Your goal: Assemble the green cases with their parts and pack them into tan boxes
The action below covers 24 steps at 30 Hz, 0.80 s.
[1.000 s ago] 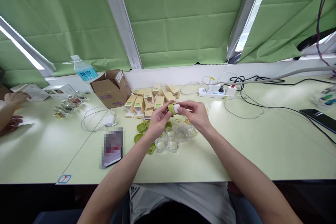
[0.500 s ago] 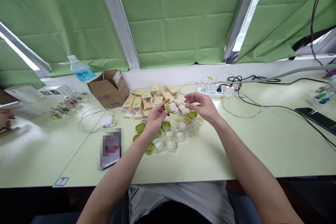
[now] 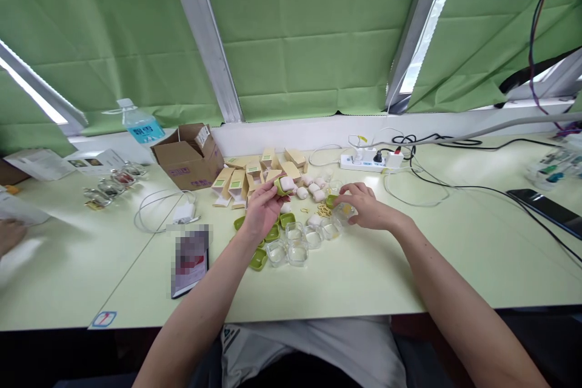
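A green cup with a pale pink piece in it (image 3: 284, 185) is held in my left hand (image 3: 264, 207), above the table. My right hand (image 3: 364, 206) has its fingers curled round the edge of a clear plastic cup (image 3: 344, 212), right of the pile. Between the hands lie several pale pink pieces (image 3: 313, 188) and a small heap of yellow rings (image 3: 324, 210). Nearer to me sit several clear cups (image 3: 297, 251) and green cups (image 3: 259, 259), some of them hidden behind my left hand and forearm.
Behind stand open cardboard sleeves (image 3: 237, 185), a brown box (image 3: 188, 157) and a power strip (image 3: 364, 163) with cables. A tablet (image 3: 191, 260) and a white charger (image 3: 183, 213) lie left. Another person's hand (image 3: 11, 236) rests at the far left; a phone (image 3: 545, 211) lies right.
My right hand has moved right and down, away from my left hand, to the clear cup. My left hand has shifted slightly left with the green cup. The other person's hand has moved.
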Tool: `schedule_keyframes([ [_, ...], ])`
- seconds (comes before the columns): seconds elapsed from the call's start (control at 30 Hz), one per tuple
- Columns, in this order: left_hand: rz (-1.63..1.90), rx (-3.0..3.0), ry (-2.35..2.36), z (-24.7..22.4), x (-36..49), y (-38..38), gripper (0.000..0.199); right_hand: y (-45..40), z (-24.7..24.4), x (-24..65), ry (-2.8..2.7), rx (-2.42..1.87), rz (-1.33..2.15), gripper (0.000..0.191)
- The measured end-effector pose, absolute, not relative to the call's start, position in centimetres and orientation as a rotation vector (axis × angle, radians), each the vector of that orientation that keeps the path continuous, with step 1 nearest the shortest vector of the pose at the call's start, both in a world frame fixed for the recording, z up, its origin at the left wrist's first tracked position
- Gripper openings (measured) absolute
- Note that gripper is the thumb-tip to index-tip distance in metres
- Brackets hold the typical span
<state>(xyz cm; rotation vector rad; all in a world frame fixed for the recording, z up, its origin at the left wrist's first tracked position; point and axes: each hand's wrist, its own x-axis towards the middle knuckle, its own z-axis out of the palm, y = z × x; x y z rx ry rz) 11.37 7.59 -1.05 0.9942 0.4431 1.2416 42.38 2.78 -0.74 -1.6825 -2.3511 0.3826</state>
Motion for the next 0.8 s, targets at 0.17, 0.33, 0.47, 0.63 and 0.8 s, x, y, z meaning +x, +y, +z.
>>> schedule_keyframes([
  [0.17,1.226,1.011,0.44,-0.8,11.4,7.3,0.044,2.8,0.0,43.6,-2.18,-1.442,0.617,0.047],
  [0.33,1.229,1.157,0.463,-0.8,11.7,6.8,0.051,3.1,1.1,41.2,-1.829,-0.981,0.871,0.047],
  [0.47,1.257,1.389,0.527,-1.2,11.8,6.5,0.054,3.9,1.1,37.1,-1.696,-0.826,0.944,0.053],
  [0.63,1.38,1.756,0.589,-1.3,11.8,6.3,0.049,4.3,0.5,34.5,-1.699,-0.868,0.871,0.055],
  [0.8,1.39,1.912,0.601,-1.4,12.1,6.0,0.046,4.0,-0.2,33.9,-1.608,-0.912,0.898,0.052],
])
